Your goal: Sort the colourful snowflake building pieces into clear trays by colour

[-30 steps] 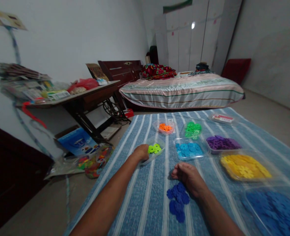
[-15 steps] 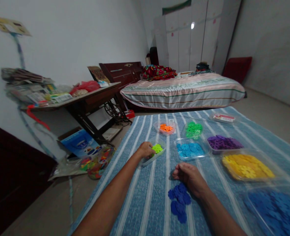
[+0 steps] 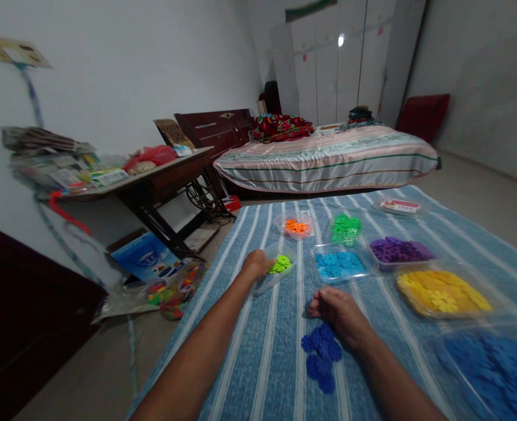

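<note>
My left hand (image 3: 257,265) is at the left side of a clear plastic container (image 3: 272,285) with lime-green snowflake-shaped pieces (image 3: 280,264) inside. Its thumb points toward those pieces, and the other fingers are mostly hidden. My right hand (image 3: 337,310) rests on the striped cloth with its fingers curled closed; what they hold, if anything, is hidden. Just below it lies a loose pile of dark blue snowflake pieces (image 3: 322,354) on the cloth.
Tubs of orange (image 3: 296,226), green (image 3: 346,228), light blue (image 3: 340,266), purple (image 3: 401,251), yellow (image 3: 443,292) and blue pieces (image 3: 495,368) stand behind and to the right. A lidded clear box (image 3: 399,206) sits at the far edge. Beyond are a bed (image 3: 324,166) and a cluttered side table (image 3: 153,169).
My left hand has shifted slightly leftward at the container, so more of the lime-green pieces show. My right hand keeps nearly the same place. The whole view has moved a little.
</note>
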The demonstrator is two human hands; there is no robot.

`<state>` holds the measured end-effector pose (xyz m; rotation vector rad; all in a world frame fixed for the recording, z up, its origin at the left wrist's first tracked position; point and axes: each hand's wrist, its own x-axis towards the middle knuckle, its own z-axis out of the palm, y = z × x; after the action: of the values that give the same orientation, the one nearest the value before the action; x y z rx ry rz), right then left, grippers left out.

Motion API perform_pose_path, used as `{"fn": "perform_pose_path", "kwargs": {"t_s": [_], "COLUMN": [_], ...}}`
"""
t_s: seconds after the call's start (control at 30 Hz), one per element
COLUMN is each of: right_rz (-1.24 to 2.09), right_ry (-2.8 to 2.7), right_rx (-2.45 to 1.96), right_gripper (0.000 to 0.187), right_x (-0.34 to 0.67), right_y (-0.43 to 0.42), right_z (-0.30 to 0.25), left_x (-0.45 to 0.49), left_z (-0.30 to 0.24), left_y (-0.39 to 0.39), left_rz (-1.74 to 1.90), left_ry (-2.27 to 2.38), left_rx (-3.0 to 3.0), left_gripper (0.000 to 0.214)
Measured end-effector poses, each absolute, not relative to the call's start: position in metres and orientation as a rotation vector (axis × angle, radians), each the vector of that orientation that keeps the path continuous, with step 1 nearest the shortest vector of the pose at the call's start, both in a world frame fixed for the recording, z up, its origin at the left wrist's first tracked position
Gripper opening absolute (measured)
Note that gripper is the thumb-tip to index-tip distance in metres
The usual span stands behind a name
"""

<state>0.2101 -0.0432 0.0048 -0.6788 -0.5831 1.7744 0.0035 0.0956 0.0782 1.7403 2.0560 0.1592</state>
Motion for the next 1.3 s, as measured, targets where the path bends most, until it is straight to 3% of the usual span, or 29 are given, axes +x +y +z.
{"fn": "perform_pose_path", "kwargs": {"t_s": [0.3, 0.5, 0.63, 1.0, 1.3], "right_rz": [1.777, 1.780, 1.773, 1.776, 1.772], "right_ry": [-0.582, -0.594, -0.597, -0.591, -0.587], "right_rx": [-0.685, -0.672, -0.680, -0.698, -0.719], "right_gripper": [0.027, 0.027, 0.026, 0.028, 0.030], "right_x": [0.210, 0.209, 0.209, 0.210, 0.210], "right_y": [-0.043, -0.042, -0.042, -0.043, -0.042], "right_z": [0.005, 0.001, 0.001, 0.005, 0.006], "left_x": [0.015, 0.015, 0.015, 0.008, 0.036], "left_z": [0.069, 0.061, 0.053, 0.046, 0.063], "left_y": [0.096, 0.097, 0.097, 0.105, 0.098], "left_rz": [0.009, 0.126, 0.322, 0.579, 0.419], "left_ry": [2.180, 2.124, 2.033, 1.990, 2.070], "left_rx": [1.924, 1.951, 1.974, 1.962, 1.985], "left_gripper": [0.046, 0.032, 0.042, 0.008, 0.035]}}
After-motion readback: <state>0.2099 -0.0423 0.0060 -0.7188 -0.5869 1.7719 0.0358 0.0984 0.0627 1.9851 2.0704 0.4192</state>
